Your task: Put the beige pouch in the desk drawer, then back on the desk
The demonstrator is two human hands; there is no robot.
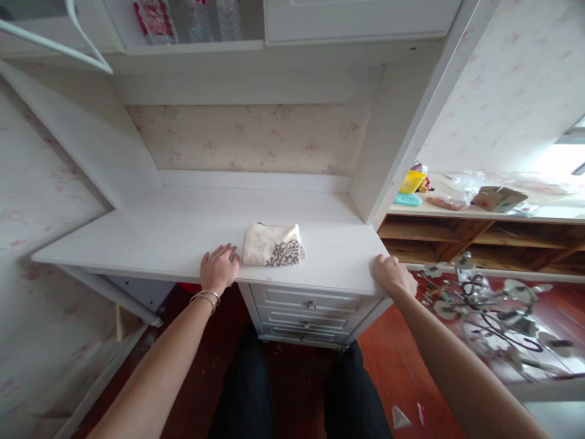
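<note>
I am resting my left hand (pixel 220 268), fingers parted, beside the folded, nubby cloth (pixel 265 242) and curling my right hand (pixel 393 275) at the smooth counter's (pixel 183 231) edge, its closure indiscernible.

Thin, round, silvery metal bangles (pixel 205 295) circle the left wrist (pixel 213 288); both forearms (pixel 158 360) are sleeveless, the trousers (pixel 356 399) plain black.

Under the table (pixel 137 231), a red thing (pixel 189 286) is mostly hidden. The top edge cuts off the bottles (pixel 228 21); bits (pixel 427 296) beside the chandelier (pixel 516 321) are too small to tell.
</note>
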